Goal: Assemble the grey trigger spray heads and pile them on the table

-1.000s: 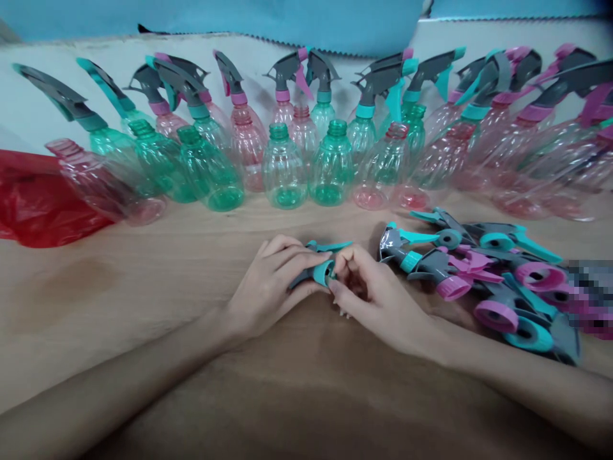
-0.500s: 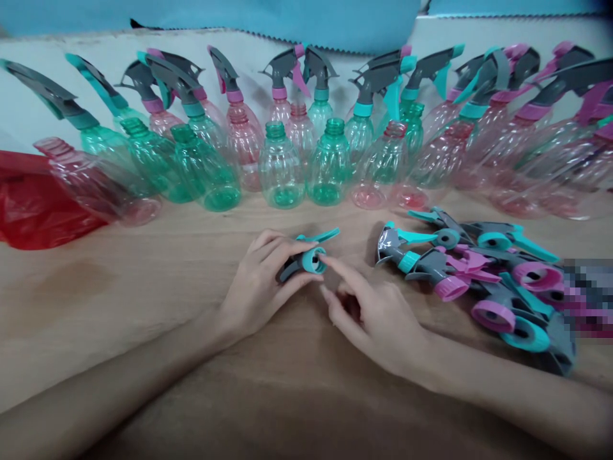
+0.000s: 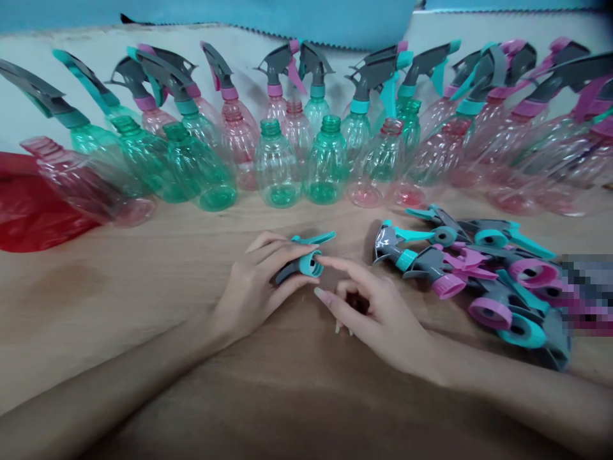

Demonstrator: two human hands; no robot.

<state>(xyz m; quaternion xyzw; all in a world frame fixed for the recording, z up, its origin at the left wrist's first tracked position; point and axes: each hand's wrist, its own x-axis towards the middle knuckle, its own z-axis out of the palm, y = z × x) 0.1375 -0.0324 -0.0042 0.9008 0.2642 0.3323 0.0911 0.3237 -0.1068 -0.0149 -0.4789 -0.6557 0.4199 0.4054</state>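
My left hand [image 3: 256,281] is closed around a grey and turquoise trigger spray head [image 3: 310,263], its round collar turned toward my right. The turquoise trigger sticks out beyond my fingers, and part of the grey body is hidden by them. My right hand [image 3: 373,306] is beside the collar with its index finger stretched out to the rim and its thumb apart. Nothing shows in its grasp; its other fingers are curled. Whether the index fingertip touches the rim I cannot tell.
A pile of grey spray heads with pink or turquoise collars [image 3: 447,286] lies on the right of the wooden table [image 3: 191,396]. Along the back stand several clear green bottles [image 3: 327,163] and pink bottles [image 3: 376,163], some topped with spray heads. A red plastic bag [image 3: 43,217] lies far left.
My right index finger has drawn back slightly from inside the collar to its rim, and the thumb has shifted a little left and down. The left hand keeps its hold.
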